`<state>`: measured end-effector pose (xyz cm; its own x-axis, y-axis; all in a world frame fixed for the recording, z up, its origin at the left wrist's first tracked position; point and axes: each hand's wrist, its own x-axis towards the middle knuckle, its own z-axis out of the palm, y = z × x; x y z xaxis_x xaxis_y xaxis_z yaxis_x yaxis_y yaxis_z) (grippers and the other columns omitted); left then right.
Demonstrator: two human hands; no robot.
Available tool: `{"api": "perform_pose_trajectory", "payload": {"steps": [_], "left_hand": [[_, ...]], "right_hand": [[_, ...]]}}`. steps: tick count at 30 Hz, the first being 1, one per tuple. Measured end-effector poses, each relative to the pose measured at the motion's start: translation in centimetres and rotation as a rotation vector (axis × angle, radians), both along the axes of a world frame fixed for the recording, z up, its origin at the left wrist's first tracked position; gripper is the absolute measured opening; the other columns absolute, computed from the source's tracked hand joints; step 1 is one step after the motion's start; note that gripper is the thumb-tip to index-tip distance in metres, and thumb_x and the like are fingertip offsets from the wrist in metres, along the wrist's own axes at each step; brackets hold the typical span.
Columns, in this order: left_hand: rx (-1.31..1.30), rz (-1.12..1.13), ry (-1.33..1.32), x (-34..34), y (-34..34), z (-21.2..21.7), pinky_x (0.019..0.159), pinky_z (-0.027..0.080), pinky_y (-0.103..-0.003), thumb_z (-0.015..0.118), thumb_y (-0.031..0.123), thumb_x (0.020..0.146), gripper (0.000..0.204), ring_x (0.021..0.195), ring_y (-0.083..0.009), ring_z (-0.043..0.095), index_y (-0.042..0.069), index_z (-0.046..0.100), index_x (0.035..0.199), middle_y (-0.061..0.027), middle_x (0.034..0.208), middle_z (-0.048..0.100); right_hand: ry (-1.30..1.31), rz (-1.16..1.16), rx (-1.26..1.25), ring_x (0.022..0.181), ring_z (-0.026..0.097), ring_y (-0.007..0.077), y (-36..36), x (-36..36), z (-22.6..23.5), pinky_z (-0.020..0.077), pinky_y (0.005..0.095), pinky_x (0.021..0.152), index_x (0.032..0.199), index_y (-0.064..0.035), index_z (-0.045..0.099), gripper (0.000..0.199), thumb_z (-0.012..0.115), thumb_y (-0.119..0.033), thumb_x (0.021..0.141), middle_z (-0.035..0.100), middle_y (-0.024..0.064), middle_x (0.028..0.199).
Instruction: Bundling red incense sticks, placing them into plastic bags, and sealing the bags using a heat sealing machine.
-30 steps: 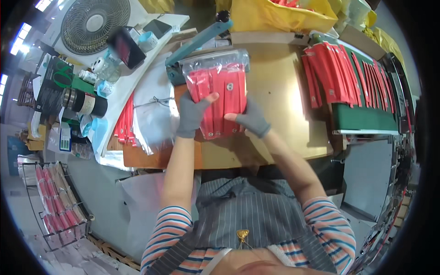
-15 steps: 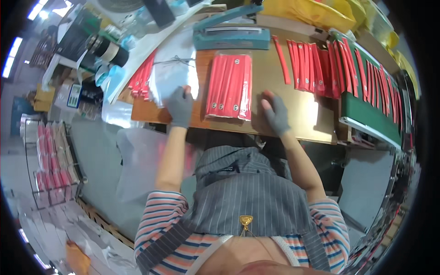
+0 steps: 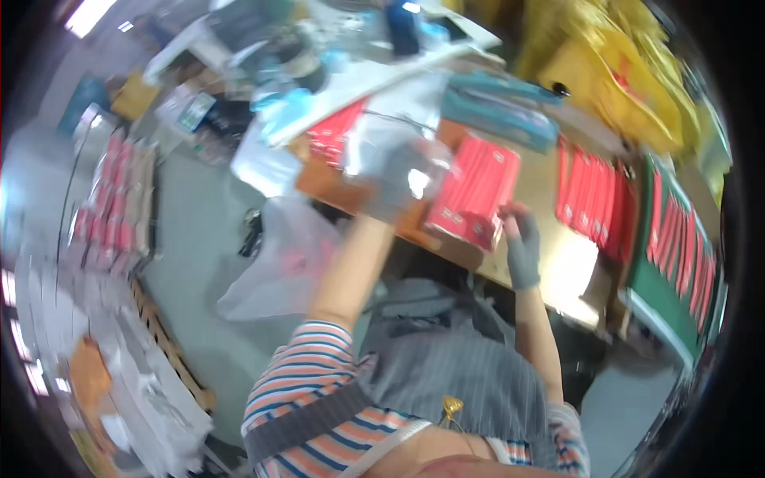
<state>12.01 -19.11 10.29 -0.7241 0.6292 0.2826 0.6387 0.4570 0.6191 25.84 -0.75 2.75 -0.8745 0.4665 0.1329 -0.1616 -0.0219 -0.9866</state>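
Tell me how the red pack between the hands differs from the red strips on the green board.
The red pack is one close-packed block; the red strips lie apart, with the green board showing between them. The red pack lies between the left hand and the right hand; the red strips lie off to the right, away from both. Both are red.

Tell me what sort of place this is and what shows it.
Probably a packing workshop: a pack of red strips lies on the worktable, what looks like a teal bag sealer stands behind it, and rows of pink and tan packs stand at the left.
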Motion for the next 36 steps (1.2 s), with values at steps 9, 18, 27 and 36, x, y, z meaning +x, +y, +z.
{"api": "perform_pose_trajectory", "payload": {"steps": [9, 18, 27, 36], "left_hand": [[1.099, 0.041, -1.222, 7.2, 2.5, -3.1, 0.06, 0.051, -0.031, 0.049, 0.019, 0.094, 0.017, 0.068, -0.0207, 0.061, 0.005, 0.058, 0.098, -0.0079, 0.075, 0.061], [1.26, -0.491, -1.154, 6.3, 5.7, 1.0, 0.086, 0.049, -0.034, 0.049, 0.019, 0.095, 0.034, 0.095, -0.0189, 0.061, 0.001, 0.049, 0.124, -0.012, 0.1, 0.061], [0.421, 0.039, -0.283, 6.4, 20.5, -13.4, 0.088, 0.044, -0.04, 0.061, 0.017, 0.081, 0.038, 0.095, -0.0351, 0.058, -0.004, 0.056, 0.111, -0.0205, 0.098, 0.061], [-0.067, 0.18, 0.689, -4.5, 15.9, -23.6, 0.091, 0.04, -0.046, 0.055, 0.027, 0.084, 0.036, 0.102, -0.0343, 0.052, -0.006, 0.058, 0.098, -0.0227, 0.102, 0.056]], "right_hand": [[-0.134, 0.217, 0.021, 0.064, 0.053, 0.0065, 8.8, -2.7, -4.2, 0.0426, 0.0228, 0.053, 0.097, 0.002, 0.058, 0.017, 0.055, -0.008, 0.084, 0.061, 0.0022, 0.078], [-0.196, 0.109, 0.495, 0.12, 0.045, 0.0256, 11.4, 4.5, -7.3, 0.0362, 0.0385, 0.1, 0.133, -0.0006, 0.039, 0.062, 0.06, -0.036, 0.087, 0.047, 0.0168, 0.129], [-0.33, -0.137, 1.242, 0.128, 0.035, 0.0388, 7.6, 6.8, -8.5, 0.0237, 0.0482, 0.108, 0.126, -0.0035, 0.048, 0.058, 0.056, -0.043, 0.084, 0.043, 0.0217, 0.134], [-0.147, -0.167, 1.071, 0.118, 0.042, 0.0386, 5.5, 4.4, -9.3, 0.0335, 0.0477, 0.099, 0.116, -0.005, 0.054, 0.052, 0.065, -0.037, 0.076, 0.048, 0.0208, 0.122]]}}
